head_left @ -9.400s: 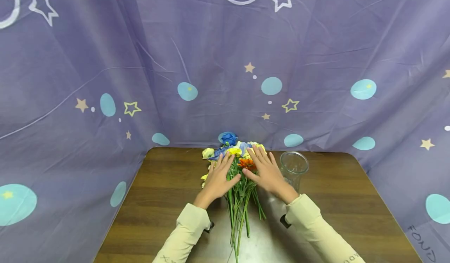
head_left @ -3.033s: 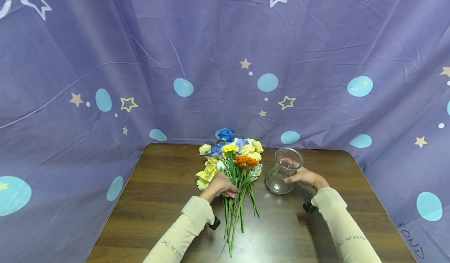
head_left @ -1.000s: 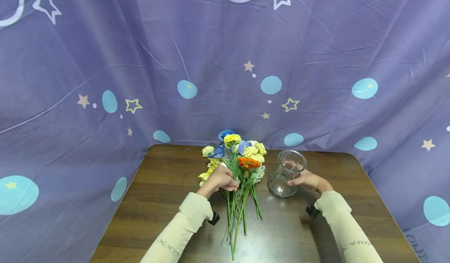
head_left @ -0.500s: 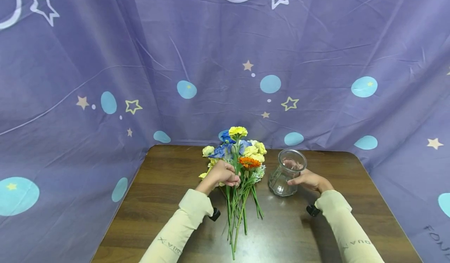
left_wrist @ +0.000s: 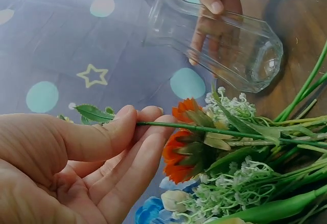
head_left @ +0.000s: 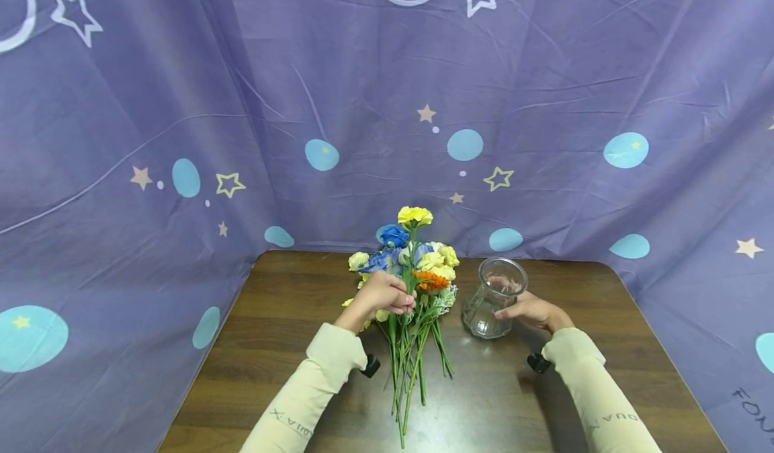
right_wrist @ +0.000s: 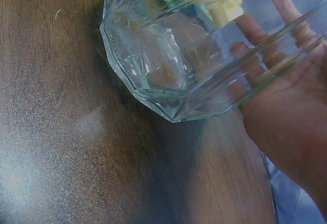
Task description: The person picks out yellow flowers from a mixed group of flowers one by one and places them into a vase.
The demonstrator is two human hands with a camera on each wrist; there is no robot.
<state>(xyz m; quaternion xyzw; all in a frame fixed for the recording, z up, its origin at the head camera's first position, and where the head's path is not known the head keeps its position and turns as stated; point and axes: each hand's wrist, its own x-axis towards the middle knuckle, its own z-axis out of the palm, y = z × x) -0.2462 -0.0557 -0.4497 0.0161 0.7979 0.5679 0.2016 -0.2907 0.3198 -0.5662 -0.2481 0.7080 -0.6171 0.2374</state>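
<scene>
Between thumb and fingers my left hand point(head_left: 383, 293) pinches the green stem point(left_wrist: 214, 130) of a yellow carnation-like flower point(head_left: 414, 216), whose head stands above the other blooms. Beneath that hand lies a pile of flowers: a blue rose point(head_left: 395, 236), an orange daisy-like flower point(head_left: 432, 281), pale yellow blooms point(head_left: 446, 257) and small white sprigs point(left_wrist: 235, 180). To the right, my right hand point(head_left: 532, 310) holds a clear glass vase point(head_left: 487, 315) round its side, thumb in front and fingers behind. Nothing shows inside the vase. In the right wrist view its faceted base point(right_wrist: 148, 81) is near the wooden surface.
The brown wooden table point(head_left: 290, 359) carries the flowers and the vase. Loose green stems point(head_left: 406, 392) point toward the table's front edge. A purple curtain point(head_left: 363, 103) with stars and blue spots hangs close behind the table and along both sides.
My left hand has risen a little, drawing the yellow flower up and slightly right, out above the pile. Earlier both hands were over the flowers; the right then took hold of the vase.
</scene>
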